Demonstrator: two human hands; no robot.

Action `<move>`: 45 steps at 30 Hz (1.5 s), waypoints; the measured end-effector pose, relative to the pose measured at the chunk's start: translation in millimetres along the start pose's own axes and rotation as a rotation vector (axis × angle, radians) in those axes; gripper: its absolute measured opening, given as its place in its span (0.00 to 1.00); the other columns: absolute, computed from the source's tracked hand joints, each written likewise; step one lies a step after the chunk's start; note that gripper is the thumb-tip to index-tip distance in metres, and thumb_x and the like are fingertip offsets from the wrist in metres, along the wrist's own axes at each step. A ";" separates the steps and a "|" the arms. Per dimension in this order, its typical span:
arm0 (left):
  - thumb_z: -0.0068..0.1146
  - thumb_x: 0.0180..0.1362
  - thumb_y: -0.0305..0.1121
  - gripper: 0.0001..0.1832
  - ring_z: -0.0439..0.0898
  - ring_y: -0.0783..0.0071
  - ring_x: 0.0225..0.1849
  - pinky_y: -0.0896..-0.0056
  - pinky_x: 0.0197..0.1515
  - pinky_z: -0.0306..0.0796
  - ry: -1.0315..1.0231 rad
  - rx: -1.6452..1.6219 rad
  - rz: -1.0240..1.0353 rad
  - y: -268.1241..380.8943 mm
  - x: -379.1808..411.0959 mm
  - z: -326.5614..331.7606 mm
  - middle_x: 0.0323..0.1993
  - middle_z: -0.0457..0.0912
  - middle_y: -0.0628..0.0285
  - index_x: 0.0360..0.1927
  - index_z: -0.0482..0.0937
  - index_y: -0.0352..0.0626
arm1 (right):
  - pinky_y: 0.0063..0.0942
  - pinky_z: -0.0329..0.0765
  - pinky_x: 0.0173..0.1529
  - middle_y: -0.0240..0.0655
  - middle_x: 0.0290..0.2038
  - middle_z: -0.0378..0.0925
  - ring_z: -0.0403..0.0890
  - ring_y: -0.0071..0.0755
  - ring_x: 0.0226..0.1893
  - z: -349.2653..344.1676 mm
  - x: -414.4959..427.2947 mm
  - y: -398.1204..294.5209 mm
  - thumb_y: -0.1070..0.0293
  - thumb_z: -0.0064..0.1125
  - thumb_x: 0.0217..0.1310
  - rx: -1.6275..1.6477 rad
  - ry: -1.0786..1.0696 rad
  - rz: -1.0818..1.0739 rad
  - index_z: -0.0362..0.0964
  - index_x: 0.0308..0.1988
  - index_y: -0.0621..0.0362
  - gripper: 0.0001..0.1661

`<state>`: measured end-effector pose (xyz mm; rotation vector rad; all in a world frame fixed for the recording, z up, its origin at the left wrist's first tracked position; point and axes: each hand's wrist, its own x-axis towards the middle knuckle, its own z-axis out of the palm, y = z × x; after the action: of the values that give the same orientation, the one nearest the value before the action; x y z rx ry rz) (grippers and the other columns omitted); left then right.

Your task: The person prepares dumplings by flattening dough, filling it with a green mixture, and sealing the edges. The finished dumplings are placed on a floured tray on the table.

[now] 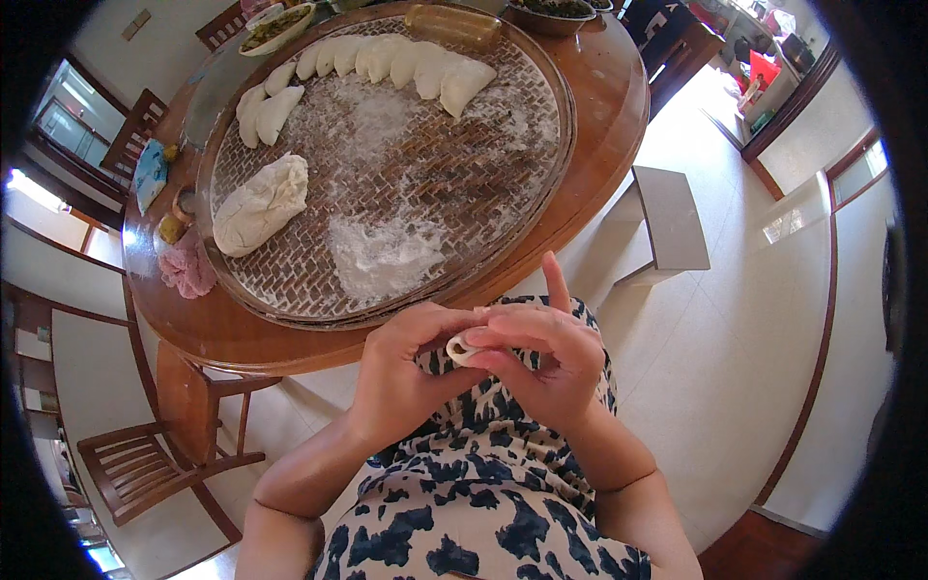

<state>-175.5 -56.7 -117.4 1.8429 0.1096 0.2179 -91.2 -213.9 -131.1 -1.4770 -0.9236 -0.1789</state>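
Between my two hands is a small piece of white dough (pixel 460 351) with a dark opening at its near end; what is inside is too small to tell. My left hand (pixel 413 370) grips it from the left, mostly covering it. With thumb and fingers my right hand (pixel 540 355) pinches its other side, one finger raised. Beyond them lies a round woven bamboo tray (pixel 464 203) dusted with flour (pixel 384 254). A large lump of dough (pixel 261 206) rests at its left, and a curved row of folded dumplings (pixel 391 61) lines its far side.
The tray sits on a round wooden table (pixel 609 94). A clear rolling cylinder (pixel 453 29) lies at its far rim, near a bowl of chopped greens (pixel 554 11) and a dish of filling (pixel 275 32). A pink cloth (pixel 187 267) is at left. A stool (pixel 667 217) and wooden chair (pixel 174 428) stand nearby.
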 end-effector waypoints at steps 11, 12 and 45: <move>0.59 0.64 0.29 0.28 0.77 0.71 0.55 0.68 0.57 0.72 -0.263 -0.656 -0.135 -13.6 -2.2 -7.5 0.54 0.77 0.58 0.66 0.63 0.38 | 0.48 0.56 0.73 0.43 0.50 0.82 0.78 0.44 0.60 -13.8 -4.4 1.2 0.65 0.68 0.61 0.462 -0.019 0.357 0.68 0.57 0.63 0.28; 0.58 0.66 0.32 0.28 0.77 0.71 0.55 0.69 0.58 0.71 -0.326 -0.767 -0.199 -13.1 -2.6 -9.6 0.53 0.77 0.57 0.66 0.63 0.38 | 0.46 0.61 0.72 0.44 0.53 0.81 0.77 0.44 0.60 -14.4 -4.8 1.0 0.64 0.68 0.61 0.600 0.017 0.475 0.68 0.58 0.63 0.29; 0.68 0.55 0.23 0.23 0.80 0.76 0.47 0.72 0.50 0.73 -0.260 -0.242 0.043 2.5 -6.3 -18.0 0.46 0.82 0.61 0.55 0.76 0.38 | 0.54 0.36 0.77 0.39 0.40 0.87 0.78 0.46 0.59 -12.8 2.9 6.4 0.70 0.75 0.51 0.313 -0.173 0.086 0.74 0.48 0.58 0.24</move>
<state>-185.5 -41.6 -110.8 1.6173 -0.1322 0.0179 -80.0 -223.1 -132.1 -1.2509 -0.9758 0.1541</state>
